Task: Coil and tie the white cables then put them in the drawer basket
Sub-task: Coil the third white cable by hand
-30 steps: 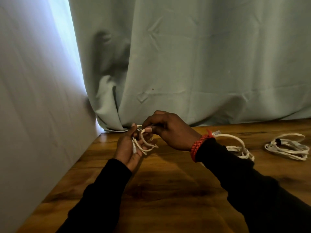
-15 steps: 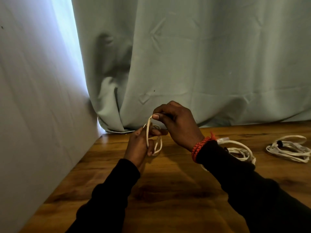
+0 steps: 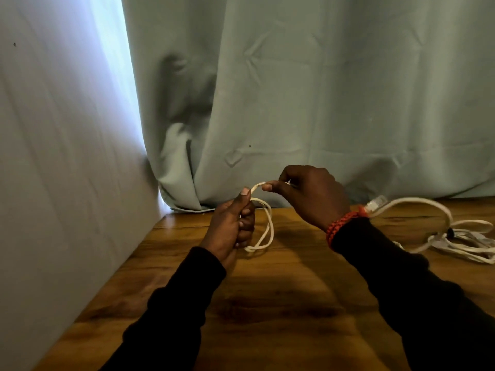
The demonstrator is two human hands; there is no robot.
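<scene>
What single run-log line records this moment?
left hand: grips coiled white cable | right hand: pinches its free end | other white cables: on wooden table | drawer basket: unseen

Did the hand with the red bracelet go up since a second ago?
Yes. The right hand has risen and pulled right: earlier it sat low near the table's back edge, now it is up against the curtain, pinching the white cable.
</scene>
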